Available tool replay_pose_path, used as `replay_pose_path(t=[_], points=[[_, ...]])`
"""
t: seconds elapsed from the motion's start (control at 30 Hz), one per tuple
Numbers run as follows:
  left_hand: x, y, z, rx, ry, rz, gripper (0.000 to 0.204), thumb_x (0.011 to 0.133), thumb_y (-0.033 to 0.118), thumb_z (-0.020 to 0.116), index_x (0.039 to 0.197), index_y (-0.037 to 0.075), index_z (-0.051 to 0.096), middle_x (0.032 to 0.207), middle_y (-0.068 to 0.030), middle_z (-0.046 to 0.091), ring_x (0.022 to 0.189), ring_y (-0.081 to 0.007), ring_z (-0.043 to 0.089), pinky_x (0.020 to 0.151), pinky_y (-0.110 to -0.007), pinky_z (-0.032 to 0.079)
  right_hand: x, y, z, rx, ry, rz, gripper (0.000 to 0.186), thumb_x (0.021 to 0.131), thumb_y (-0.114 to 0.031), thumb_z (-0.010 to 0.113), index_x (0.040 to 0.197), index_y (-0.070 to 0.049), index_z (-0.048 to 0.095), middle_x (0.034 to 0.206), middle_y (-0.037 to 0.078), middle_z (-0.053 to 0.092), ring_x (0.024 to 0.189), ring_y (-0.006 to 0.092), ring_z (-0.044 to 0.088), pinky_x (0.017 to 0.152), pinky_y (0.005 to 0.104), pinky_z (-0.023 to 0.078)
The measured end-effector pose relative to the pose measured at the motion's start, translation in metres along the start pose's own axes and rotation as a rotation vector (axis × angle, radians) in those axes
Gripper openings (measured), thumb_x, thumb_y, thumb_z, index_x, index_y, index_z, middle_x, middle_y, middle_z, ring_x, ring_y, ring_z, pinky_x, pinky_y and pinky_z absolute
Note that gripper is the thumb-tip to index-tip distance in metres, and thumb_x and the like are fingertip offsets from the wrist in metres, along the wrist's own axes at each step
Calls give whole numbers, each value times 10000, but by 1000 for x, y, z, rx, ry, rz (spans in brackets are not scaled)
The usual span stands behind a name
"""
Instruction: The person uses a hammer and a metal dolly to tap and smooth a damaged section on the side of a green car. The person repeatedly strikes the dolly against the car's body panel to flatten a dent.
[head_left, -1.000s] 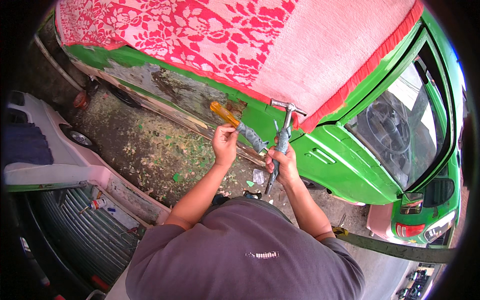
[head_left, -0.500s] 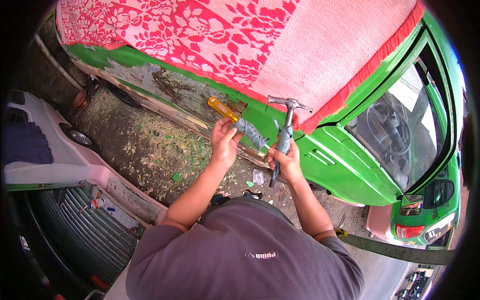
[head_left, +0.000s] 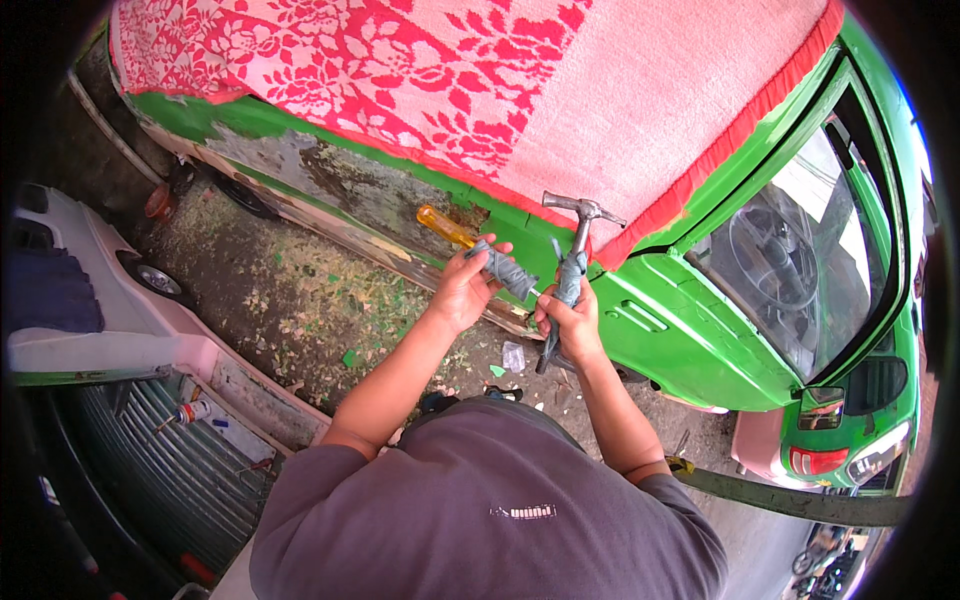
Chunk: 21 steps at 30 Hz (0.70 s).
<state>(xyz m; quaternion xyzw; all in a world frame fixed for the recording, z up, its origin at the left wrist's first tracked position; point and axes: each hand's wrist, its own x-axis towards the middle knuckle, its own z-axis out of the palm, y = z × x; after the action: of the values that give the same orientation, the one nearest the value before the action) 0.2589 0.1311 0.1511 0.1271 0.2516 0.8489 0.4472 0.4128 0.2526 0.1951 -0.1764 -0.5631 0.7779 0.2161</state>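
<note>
Screwdriver [head_left: 470, 244], amber-handled with a grey-taped middle, lies gripped in the left hand [head_left: 462, 290], long axis slanting up-left toward the scraped green car panel [head_left: 400, 205]; right hand [head_left: 572, 322] clasps a hammer [head_left: 572, 262] upright just beside it.

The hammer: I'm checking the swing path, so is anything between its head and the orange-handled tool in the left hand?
Nothing visible. The hammer in the right hand is raised beside the orange-handled tool held by the left hand; only open air separates them, above the green car panel.
</note>
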Motion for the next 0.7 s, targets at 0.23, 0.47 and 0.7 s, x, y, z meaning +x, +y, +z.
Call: replay_pose_path(t=[0.23, 0.47, 0.7], points=[[3, 1, 4, 84, 53, 124, 257, 910, 160, 688, 1127, 118, 557, 1076, -77, 657, 1011, -201, 637, 890, -380, 514, 0, -1, -1, 87, -6, 9, 372, 833, 3, 623, 1137, -69, 422, 648, 105, 567, 449, 162, 501, 404, 283, 420], [-4, 10, 1, 144, -15, 159, 280, 913, 206, 686, 1129, 118, 531, 1067, -57, 617, 1007, -169, 596, 821, -330, 490, -2, -1, -2, 155, -7, 44, 399, 826, 16, 611, 1164, -65, 414, 643, 107, 558, 448, 163, 491, 407, 286, 418], [-7, 19, -28, 63, -51, -34, 266, 891, 185, 704, 1104, 143, 551, 1062, -25, 605, 935, -110, 581, 642, -248, 452, 0, 4, -3, 136, -19, 76, 404, 830, 14, 607, 1176, -66, 415, 644, 104, 561, 447, 163, 490, 411, 283, 412]])
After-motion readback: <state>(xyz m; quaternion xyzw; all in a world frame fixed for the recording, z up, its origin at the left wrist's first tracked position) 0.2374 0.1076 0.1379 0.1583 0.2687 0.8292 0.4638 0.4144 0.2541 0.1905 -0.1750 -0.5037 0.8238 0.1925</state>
